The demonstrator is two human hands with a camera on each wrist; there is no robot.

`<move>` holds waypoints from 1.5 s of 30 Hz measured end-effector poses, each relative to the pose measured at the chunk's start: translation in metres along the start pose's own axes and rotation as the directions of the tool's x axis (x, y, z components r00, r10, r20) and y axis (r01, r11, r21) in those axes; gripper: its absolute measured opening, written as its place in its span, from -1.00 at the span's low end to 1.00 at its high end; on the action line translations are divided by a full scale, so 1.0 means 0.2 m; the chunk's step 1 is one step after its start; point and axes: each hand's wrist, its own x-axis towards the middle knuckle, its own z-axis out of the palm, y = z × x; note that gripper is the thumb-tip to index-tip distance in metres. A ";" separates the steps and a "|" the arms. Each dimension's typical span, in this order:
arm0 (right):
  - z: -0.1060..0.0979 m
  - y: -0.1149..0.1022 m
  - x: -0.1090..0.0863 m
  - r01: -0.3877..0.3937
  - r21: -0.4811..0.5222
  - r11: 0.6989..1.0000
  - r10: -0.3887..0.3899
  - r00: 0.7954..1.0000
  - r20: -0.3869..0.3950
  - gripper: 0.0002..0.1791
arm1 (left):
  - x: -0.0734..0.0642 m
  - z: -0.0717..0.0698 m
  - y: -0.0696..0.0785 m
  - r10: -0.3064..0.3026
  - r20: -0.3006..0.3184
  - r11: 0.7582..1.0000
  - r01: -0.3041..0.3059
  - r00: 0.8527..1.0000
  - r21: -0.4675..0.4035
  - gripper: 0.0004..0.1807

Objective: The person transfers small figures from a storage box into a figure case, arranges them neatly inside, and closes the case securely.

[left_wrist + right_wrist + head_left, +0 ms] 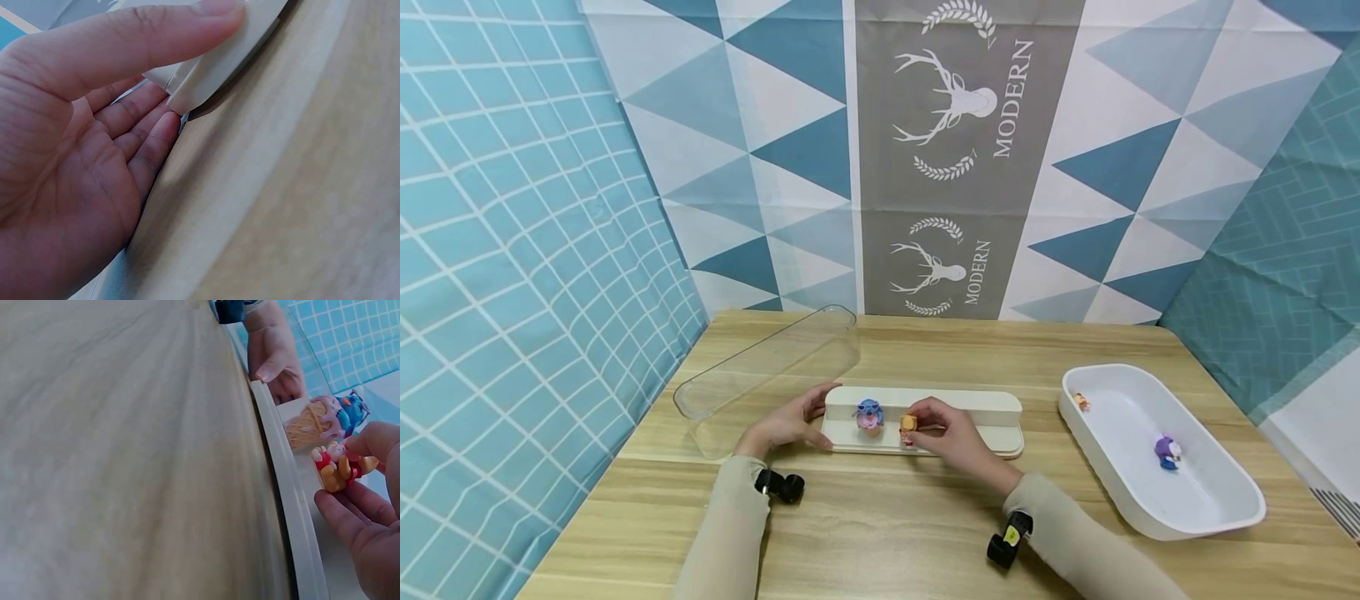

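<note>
A cream two-step display base point(955, 398) lies lengthwise on the table. My left hand point(787, 422) grips its left end, with the thumb point(187, 31) along the front and the other fingers round the back. On the lower step stands a blue figurine with an ice-cream cone point(870, 417), its pink scoop and waffle pattern showing in the right wrist view. Just right of it, my right hand point(953, 435) pinches a small yellow-orange and red figurine point(340, 465) between thumb and fingers, upright close over the same step.
A clear plastic cover point(767, 367) lies at the back left, behind my left hand. To the right is a white tub point(1202, 517) holding a purple figurine point(1167, 452) and a small orange figurine point(1081, 402). Patterned cloth hangs behind the wooden table point(880, 533).
</note>
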 end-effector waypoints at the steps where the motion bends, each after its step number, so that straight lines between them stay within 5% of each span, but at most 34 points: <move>1: 0.00 0.00 0.00 0.008 -0.005 1.000 -0.008 1.000 -0.003 -0.73 | 0.00 0.00 0.00 -0.004 -0.001 1.000 0.004 1.000 -0.006 0.20; 21: 0.04 0.01 0.00 0.043 -0.128 0.991 -0.045 0.999 -0.019 -0.75 | 0.00 0.00 0.00 0.017 0.008 1.000 -0.017 1.000 -0.008 0.17; 31: 0.02 -0.04 0.01 0.056 -0.391 0.919 -0.076 0.997 -0.035 -0.72 | 0.00 0.00 -0.01 0.020 0.004 1.000 -0.020 1.000 0.010 0.16; 45: 0.01 -0.05 0.01 0.073 -0.482 0.873 -0.097 0.995 -0.026 -0.71 | 0.00 0.00 -0.01 0.020 -0.001 1.000 -0.020 1.000 0.024 0.16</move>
